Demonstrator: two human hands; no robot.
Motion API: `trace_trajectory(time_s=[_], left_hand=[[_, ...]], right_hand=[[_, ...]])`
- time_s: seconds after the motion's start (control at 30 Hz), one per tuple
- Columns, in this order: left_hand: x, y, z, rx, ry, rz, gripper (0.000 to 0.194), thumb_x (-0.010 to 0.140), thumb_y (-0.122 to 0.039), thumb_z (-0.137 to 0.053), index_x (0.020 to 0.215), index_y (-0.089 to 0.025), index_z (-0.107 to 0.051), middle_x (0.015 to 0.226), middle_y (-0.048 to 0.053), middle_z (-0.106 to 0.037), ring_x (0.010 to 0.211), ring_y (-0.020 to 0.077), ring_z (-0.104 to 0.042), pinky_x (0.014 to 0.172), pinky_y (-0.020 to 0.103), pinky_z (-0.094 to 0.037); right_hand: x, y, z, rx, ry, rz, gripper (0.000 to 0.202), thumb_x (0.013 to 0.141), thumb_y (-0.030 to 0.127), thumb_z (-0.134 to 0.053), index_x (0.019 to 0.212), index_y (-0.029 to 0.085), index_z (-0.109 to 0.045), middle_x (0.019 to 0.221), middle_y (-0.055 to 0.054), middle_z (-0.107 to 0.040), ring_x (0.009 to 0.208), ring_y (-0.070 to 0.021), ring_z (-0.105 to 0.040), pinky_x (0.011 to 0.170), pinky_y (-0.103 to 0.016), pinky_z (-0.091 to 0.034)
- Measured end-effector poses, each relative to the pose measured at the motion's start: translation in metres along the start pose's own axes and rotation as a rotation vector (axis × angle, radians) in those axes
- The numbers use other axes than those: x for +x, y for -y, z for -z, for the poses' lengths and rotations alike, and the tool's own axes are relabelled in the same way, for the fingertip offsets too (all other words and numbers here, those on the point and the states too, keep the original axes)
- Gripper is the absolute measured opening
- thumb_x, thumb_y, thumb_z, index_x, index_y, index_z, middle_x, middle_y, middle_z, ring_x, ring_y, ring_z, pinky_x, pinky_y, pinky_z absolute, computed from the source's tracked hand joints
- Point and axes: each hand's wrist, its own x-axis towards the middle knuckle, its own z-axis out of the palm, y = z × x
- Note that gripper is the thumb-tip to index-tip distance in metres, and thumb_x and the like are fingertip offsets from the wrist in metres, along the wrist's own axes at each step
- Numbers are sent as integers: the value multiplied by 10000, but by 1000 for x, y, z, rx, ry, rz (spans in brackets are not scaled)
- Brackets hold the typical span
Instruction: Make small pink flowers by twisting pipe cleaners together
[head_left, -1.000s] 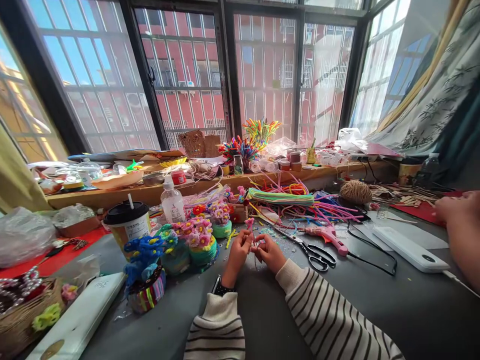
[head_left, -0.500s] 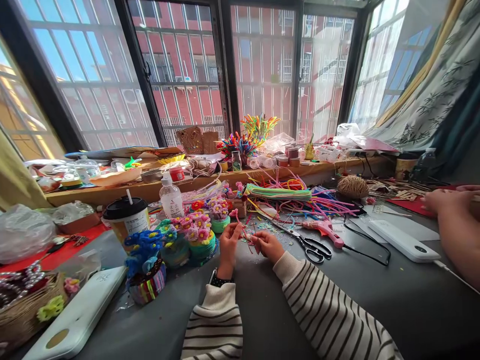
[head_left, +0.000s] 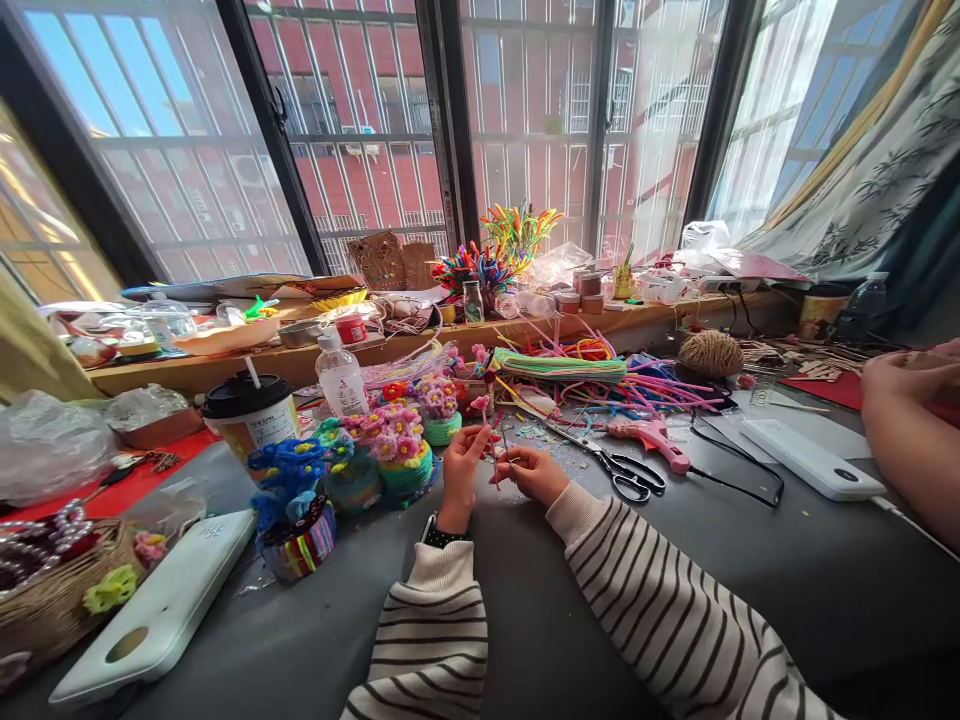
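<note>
Pinched in my left hand [head_left: 460,478] is a thin pink pipe cleaner [head_left: 485,412] with a small pink looped head at its top. My right hand [head_left: 534,474], just to the right, has its fingertips closed on thin stems that cross the pink one; which strand each hand grips is hard to tell. Left of my hands stand small pots of fuzzy flowers, pink [head_left: 394,435] and blue [head_left: 289,470]. Black-handled scissors [head_left: 632,478] lie on the dark table [head_left: 525,620] to the right of my right hand.
A pink glue gun [head_left: 654,440] with a black cord and a white power bank [head_left: 810,458] lie at the right. Another person's arm [head_left: 911,450] rests at the right edge. A cup [head_left: 259,425], a bottle [head_left: 341,378] and piled pipe cleaners [head_left: 562,367] stand or lie farther back.
The view has tilted slightly. The pink stem now stands more upright between my hands, with its looped head higher above my left fingers. The other person's hands have shifted a little.
</note>
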Motion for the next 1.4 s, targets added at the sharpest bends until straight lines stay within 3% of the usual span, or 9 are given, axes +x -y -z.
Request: trace_trajectory(time_s=[0.27,0.5,0.73,0.87,1.07,1.4], left_hand=[[-2,3,0,34,53,1,231,636,-370,-556,715,-156,-520,650,1,-594,553,72,-505,548,200,-365],[-3,4,0,-95,71,93,271,563,-330,-627,740,-141,-549,657,-7,-582,610,92,-538,643,236,-416],[-5,-5,0,-249,14,281,266,492,-264,-684,691,-141,-556,624,-25,-575,599,74,-542,628,208,-412],[-4,-7,0,-287,-26,268,247,482,-246,-691,666,-140,-565,596,-35,-564,565,50,-520,610,187,-397],[-3,-5,1,-282,-30,235,239,492,-257,-686,669,-146,-571,607,-34,-561,568,47,-509,572,173,-369],[-2,-6,3,-342,-60,218,222,509,-269,-677,666,-154,-571,650,-31,-553,590,36,-487,557,158,-336]], right_hand=[[0,-3,1,-59,37,29,327,523,402,-647,661,140,-507,559,7,-607,361,-17,-352,367,-170,-209],[-7,10,0,-94,-22,7,378,526,490,-609,633,152,-476,516,33,-579,301,5,-207,341,-192,-126],[-5,7,1,-145,-15,43,434,526,544,-587,672,152,-473,514,35,-559,342,-14,-269,376,-197,-199],[-2,2,1,-170,-25,117,434,555,572,-553,663,159,-472,489,41,-514,427,-57,-407,456,-211,-306],[-5,4,-1,-236,64,156,452,590,607,-502,692,169,-455,510,42,-488,478,-77,-457,531,-227,-364],[-13,8,-2,-590,144,123,373,689,523,-469,662,152,-499,525,25,-476,488,-74,-427,495,-207,-335]])
